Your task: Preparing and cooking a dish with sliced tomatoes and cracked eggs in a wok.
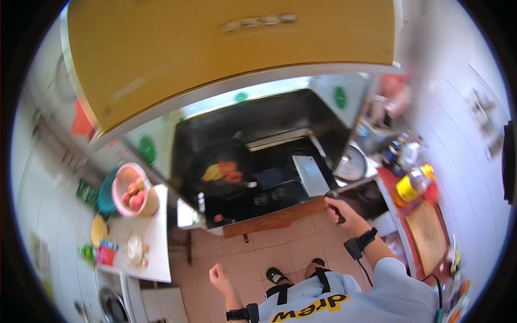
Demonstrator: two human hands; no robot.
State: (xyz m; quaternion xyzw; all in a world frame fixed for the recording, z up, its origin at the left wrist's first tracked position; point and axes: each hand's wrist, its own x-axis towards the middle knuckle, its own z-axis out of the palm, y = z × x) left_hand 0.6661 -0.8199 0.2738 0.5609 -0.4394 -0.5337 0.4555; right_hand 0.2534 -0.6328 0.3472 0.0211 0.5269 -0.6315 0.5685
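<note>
My right hand is closed around the black handle of a cleaver, whose wide, pale blade lies over the right side of the black stove. Low in the view, my left hand hangs in front of my body with its fingers curled; nothing shows in it. On the left side of the stove sits a dark wok with yellow and orange-red pieces of food in it.
A yellow cabinet overhangs the stove. On the left counter stands a pink basket of red fruit. A metal lid, an oil bottle and a wooden cutting board are at the right.
</note>
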